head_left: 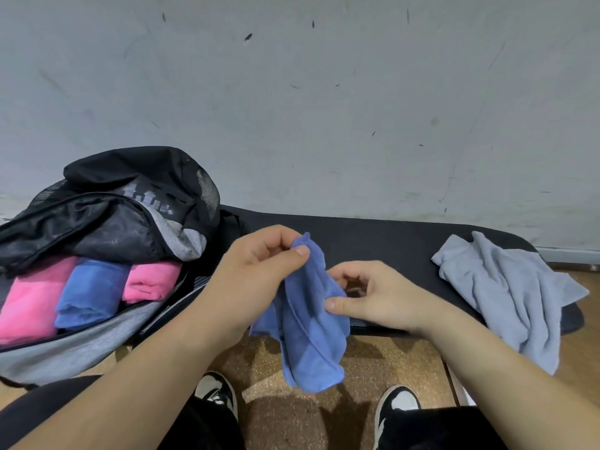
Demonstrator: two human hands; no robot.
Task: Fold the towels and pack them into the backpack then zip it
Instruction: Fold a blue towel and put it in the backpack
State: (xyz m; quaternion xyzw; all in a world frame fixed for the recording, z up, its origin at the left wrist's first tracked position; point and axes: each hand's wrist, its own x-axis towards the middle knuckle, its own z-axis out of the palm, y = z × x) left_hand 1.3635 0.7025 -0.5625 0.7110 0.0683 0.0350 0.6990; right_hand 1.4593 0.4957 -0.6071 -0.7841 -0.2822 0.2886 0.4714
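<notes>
A blue towel (310, 329) hangs crumpled in front of me, over the front edge of the black table (373, 232). My left hand (259, 264) pinches its top corner between thumb and fingers. My right hand (367, 293) grips the towel's right edge lower down. A grey and black backpack (107, 222) lies open at the left. Inside it sit a pink folded towel (29, 306), a blue folded towel (91, 290) and another pink folded towel (151, 280). A light grey towel (509, 287) lies crumpled at the table's right end.
A scuffed white wall (308, 92) rises right behind the table. Below the table edge is a brown speckled floor (373, 362). My left shoe (217, 391) and right shoe (396, 407), both black and white, stand on it.
</notes>
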